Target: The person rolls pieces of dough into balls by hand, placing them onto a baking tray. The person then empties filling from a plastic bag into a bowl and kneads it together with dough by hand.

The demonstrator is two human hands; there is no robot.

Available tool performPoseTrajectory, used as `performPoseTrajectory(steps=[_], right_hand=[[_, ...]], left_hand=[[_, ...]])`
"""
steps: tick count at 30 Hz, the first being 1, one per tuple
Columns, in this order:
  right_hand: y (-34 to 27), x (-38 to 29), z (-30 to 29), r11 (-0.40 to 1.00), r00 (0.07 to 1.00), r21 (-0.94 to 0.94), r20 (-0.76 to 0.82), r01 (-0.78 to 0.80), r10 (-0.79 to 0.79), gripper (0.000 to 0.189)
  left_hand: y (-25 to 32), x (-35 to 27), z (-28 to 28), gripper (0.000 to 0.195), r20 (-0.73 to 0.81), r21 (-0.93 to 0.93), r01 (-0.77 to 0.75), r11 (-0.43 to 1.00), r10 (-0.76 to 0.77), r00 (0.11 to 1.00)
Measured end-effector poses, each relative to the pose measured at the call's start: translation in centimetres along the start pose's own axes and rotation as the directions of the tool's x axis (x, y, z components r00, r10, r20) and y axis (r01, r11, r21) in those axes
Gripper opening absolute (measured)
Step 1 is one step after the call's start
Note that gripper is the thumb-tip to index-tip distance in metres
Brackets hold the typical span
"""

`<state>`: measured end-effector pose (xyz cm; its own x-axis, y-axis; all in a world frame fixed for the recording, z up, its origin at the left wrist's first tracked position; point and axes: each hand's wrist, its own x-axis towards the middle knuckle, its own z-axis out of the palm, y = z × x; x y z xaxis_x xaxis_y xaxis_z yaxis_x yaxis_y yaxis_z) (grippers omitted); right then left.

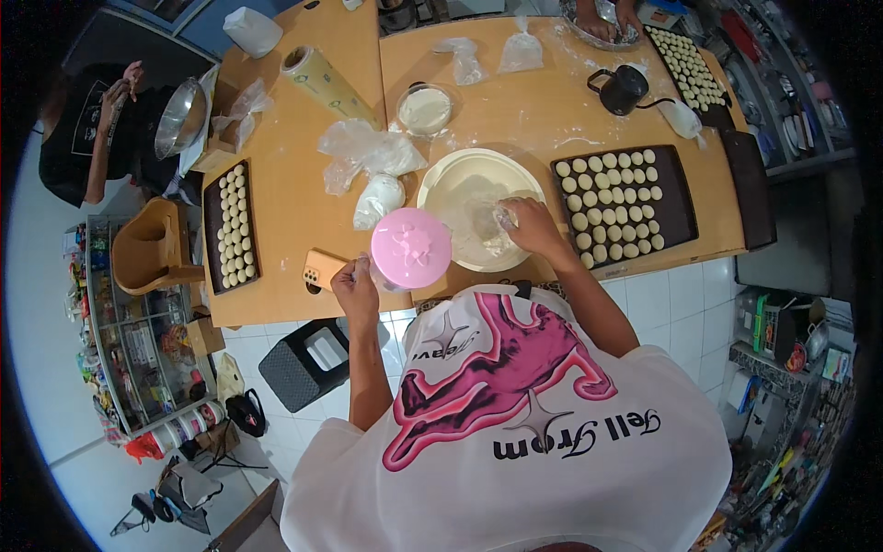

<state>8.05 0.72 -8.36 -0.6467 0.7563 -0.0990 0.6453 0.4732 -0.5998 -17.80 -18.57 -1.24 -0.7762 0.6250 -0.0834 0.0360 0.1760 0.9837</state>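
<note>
My left hand grips the near left edge of a round pink plastic lid with a raised flower-like pattern. Something clear shows beneath the lid's lower edge. The lid overlaps the near left rim of a wide cream basin. Over the right side of that basin is my right hand, its fingers bent and dusted with white. A see-through shape lies by those fingertips; whether they hold it is unclear. Pale powder or dough bits lie in the basin. An orange phone lies beside my left hand.
Trays of pale dough balls stand right, far left and far right. Behind the basin are bags of white powder, a film roll, a bowl and a black kettle. Other people's hands work at the back.
</note>
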Motion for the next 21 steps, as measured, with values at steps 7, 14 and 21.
performPoseTrajectory(steps=[7,14,21], right_hand=[[0.2,-0.2,0.1,0.999,0.998,0.01,-0.06,0.032,-0.031,0.041],[-0.5,-0.2,0.0,1.0,0.999,0.001,-0.049,0.006,-0.006,0.049],[-1.1,-0.4,0.3,0.992,0.998,-0.112,-0.022,0.057,-0.06,0.057]], left_hand=[[-0.7,0.2,-0.4,0.021,0.026,0.023,-0.037,0.999,0.037,0.999],[-1.1,-0.2,-0.7,0.023,-0.024,-0.124,0.039,0.992,-0.042,0.999],[-3.6,-1.0,-1.3,0.027,-0.146,-0.412,0.065,0.909,-0.136,0.98]])
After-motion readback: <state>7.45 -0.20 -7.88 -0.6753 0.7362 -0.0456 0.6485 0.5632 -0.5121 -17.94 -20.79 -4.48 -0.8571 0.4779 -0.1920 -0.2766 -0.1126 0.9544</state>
